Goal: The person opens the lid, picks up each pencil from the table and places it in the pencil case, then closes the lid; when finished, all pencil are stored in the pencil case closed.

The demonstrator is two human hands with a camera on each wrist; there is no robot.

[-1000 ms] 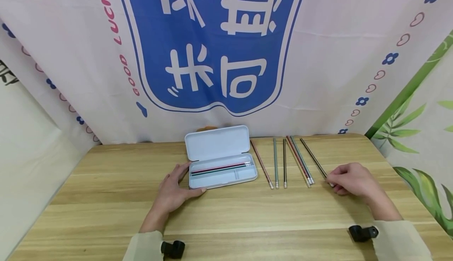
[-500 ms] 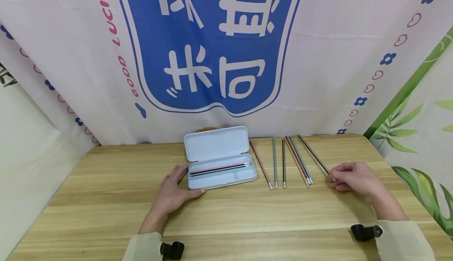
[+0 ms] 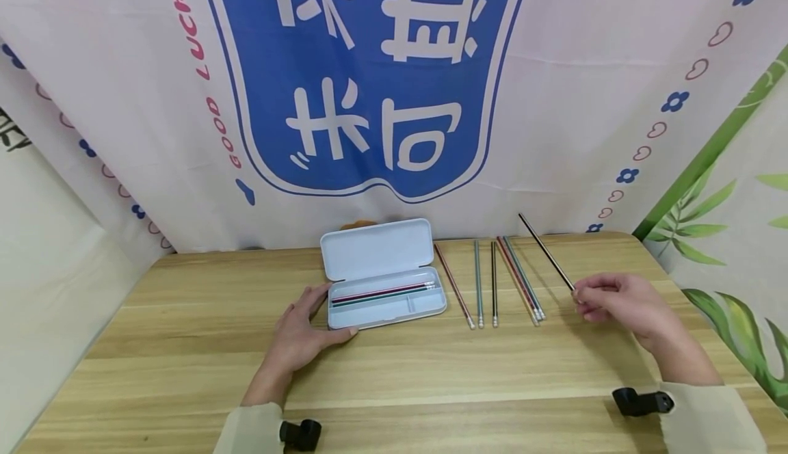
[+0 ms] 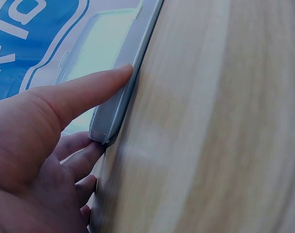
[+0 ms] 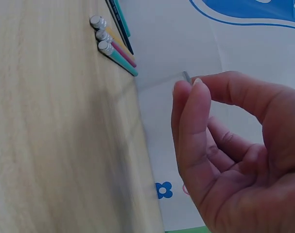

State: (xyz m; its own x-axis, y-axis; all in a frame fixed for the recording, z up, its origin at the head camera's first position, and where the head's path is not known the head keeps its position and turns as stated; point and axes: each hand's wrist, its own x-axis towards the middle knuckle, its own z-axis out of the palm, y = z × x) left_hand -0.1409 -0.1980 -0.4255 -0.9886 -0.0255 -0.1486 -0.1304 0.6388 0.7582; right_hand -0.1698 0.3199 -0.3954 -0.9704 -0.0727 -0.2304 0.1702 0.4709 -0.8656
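Raising the black pencil (image 3: 544,251) off the table (image 3: 443,385) is judged to be the step in hand. A firm, light pinch is recommended: the hold is at the near end only, so the long shaft could swing or twist. Clearance should be given to the loose pencils (image 3: 494,283) lying to its left, which a low sweep could roll.

Right hand (image 3: 623,305): thumb and fingertips pinch the pencil's near end. The shaft runs away from the fingertips, up and leftward, its far tip seen against the cloth (image 3: 554,167); a short grey portion shows beyond the fingers in the right wrist view. Eraser hidden, if present.

Left hand (image 3: 297,334): grips the left end of the case (image 3: 372,313), thumb along the front wall, fingers at the end. That steadying hold is judged sound. The held pencil is well apart from the case.
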